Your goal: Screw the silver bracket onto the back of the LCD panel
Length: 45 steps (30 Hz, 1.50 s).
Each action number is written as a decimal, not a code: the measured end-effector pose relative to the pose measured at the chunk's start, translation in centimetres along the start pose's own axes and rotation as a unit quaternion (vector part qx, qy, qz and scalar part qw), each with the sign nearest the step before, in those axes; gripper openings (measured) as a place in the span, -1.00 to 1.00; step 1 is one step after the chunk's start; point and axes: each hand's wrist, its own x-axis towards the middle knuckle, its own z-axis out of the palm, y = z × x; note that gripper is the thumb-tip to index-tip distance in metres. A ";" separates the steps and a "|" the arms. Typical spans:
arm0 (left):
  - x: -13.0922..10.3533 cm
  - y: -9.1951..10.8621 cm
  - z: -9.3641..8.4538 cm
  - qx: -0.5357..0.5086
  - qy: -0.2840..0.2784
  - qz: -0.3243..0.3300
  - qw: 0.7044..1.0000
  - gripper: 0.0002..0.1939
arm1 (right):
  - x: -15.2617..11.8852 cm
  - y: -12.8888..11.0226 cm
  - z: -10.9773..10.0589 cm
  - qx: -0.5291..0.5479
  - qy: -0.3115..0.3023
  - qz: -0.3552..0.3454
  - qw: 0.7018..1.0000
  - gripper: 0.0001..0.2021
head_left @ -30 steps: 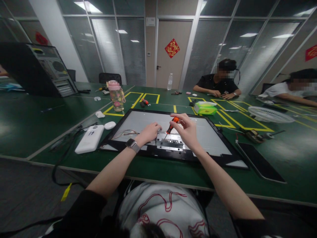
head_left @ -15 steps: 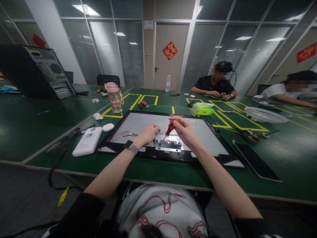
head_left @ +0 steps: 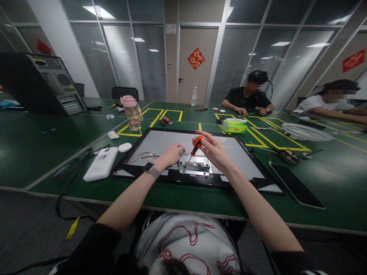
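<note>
My right hand [head_left: 215,151] grips the orange and black handle of a screwdriver [head_left: 197,146], thumb and fingers around it. Its shaft slants down and left to the near left part of a silver metal bracket [head_left: 195,171]. At the bracket's far left corner, my left hand [head_left: 171,154] holds it with curled fingers; the fingertips are partly hidden. Under both hands lies a flat display panel [head_left: 155,139] with a grey-white back and black border. Thin wires [head_left: 145,155] run across the panel left of the bracket.
On the left are a white power bank [head_left: 101,164], a white mouse-like object [head_left: 125,147] and a pink-lidded bottle [head_left: 132,114]. A phone [head_left: 295,185] lies right of the panel, a green tissue pack [head_left: 234,125] behind it. Two people sit across at the right.
My right hand's fingers have shifted and loosened somewhat around the screwdriver handle, which stays on the bracket. My left hand has not moved. The co-worker's hands across the table have moved apart.
</note>
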 end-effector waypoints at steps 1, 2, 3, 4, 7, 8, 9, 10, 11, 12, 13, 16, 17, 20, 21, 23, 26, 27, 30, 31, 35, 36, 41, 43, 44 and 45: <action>0.0 0.0 0.0 0.000 0.000 -0.001 1.000 -0.60 | 0.0 -0.1 0.0 -0.005 -0.004 -0.003 1.000 -0.65; 0.0 0.0 0.0 0.001 0.001 -0.001 1.000 -0.60 | 0.0 -0.2 0.0 -0.013 -0.009 -0.007 1.000 -0.65; 0.0 0.0 0.0 0.001 0.002 -0.001 1.000 -0.60 | 0.0 -0.3 0.1 -0.024 -0.014 -0.012 1.000 -0.64; 0.0 0.0 0.0 0.001 0.003 -0.001 1.000 -0.60 | 0.0 -0.4 0.0 -0.034 -0.020 -0.016 0.999 -0.64; 0.0 -0.1 0.1 -0.001 0.009 0.002 1.000 -0.61 | -0.1 -0.5 -0.1 -0.066 -0.036 -0.022 0.997 -0.60; 0.0 -0.1 0.1 -0.002 0.010 0.002 1.000 -0.61 | -0.1 -0.5 -0.1 -0.081 -0.033 -0.026 0.996 -0.60; 0.1 -0.1 0.2 -0.004 0.011 0.003 1.000 -0.61 | -0.1 -0.4 -0.1 -0.098 -0.022 -0.036 0.994 -0.62; 0.1 -0.2 0.2 -0.005 0.011 0.002 1.000 -0.61 | -0.2 -0.3 -0.1 -0.117 -0.005 -0.049 0.992 -0.64; 0.1 -0.2 0.2 -0.006 0.011 0.001 1.000 -0.61 | -0.2 -0.2 0.0 -0.134 0.014 -0.065 0.989 -0.67; 0.1 -0.2 0.2 -0.006 0.011 0.002 1.000 -0.61 | -0.2 -0.1 0.0 -0.147 0.031 -0.078 0.986 -0.71; 0.1 -0.3 0.2 -0.006 0.011 0.004 1.000 -0.61 | -0.2 0.0 0.0 -0.154 0.043 -0.087 0.983 -0.75; 0.1 -0.3 0.2 -0.004 0.010 0.009 1.000 -0.61 | -0.2 0.1 0.0 -0.138 0.050 -0.072 0.987 -0.79; 0.1 -0.3 0.2 -0.003 0.010 0.010 1.000 -0.61 | -0.2 0.1 0.0 -0.122 0.044 -0.061 0.990 -0.78; 0.0 -0.2 0.2 0.003 0.012 0.009 1.000 -0.62 | -0.1 0.0 0.0 -0.064 0.017 -0.042 0.997 -0.72; 0.0 -0.2 0.2 0.005 0.012 0.009 1.000 -0.62 | 0.0 0.0 0.0 -0.049 0.009 -0.041 0.998 -0.71; 0.0 -0.2 0.3 0.007 0.013 0.010 1.000 -0.62 | 0.0 0.0 0.1 -0.036 0.005 -0.043 0.998 -0.72; 0.0 -0.2 0.3 0.005 0.014 0.012 1.000 -0.62 | 0.1 0.2 0.0 -0.059 0.019 -0.046 0.997 -0.74; 0.1 -0.2 0.3 0.006 0.014 0.012 1.000 -0.63 | 0.1 0.3 0.0 -0.067 0.027 -0.050 0.996 -0.76; 0.1 -0.3 0.3 0.006 0.011 0.008 1.000 -0.62 | 0.2 0.8 -0.2 -0.075 0.059 -0.064 0.993 -0.81; 0.2 -0.3 0.4 0.006 0.009 0.005 1.000 -0.62 | 0.2 0.9 -0.2 -0.073 0.065 -0.069 0.993 -0.82; 0.2 -0.4 0.4 -0.001 0.008 0.003 1.000 -0.61 | 0.1 0.8 -0.3 -0.072 0.041 -0.087 0.993 -0.76; 0.2 -0.4 0.4 -0.003 0.010 0.004 1.000 -0.61 | 0.1 0.7 -0.4 -0.077 0.030 -0.088 0.993 -0.74; 0.2 -0.3 0.4 -0.002 0.017 0.005 1.000 -0.62 | 0.0 0.0 -0.4 -0.110 -0.027 -0.072 0.991 -0.64; 0.2 -0.3 0.4 0.000 0.015 0.003 1.000 -0.62 | -0.1 -0.1 -0.3 -0.143 -0.013 -0.077 0.987 -0.64; 0.2 -0.3 0.4 0.001 0.013 0.004 1.000 -0.62 | -0.1 -0.1 -0.3 -0.173 0.008 -0.088 0.981 -0.64; 0.2 -0.3 0.4 0.001 0.011 0.004 1.000 -0.61 | -0.1 -0.2 -0.2 -0.208 0.036 -0.104 0.972 -0.66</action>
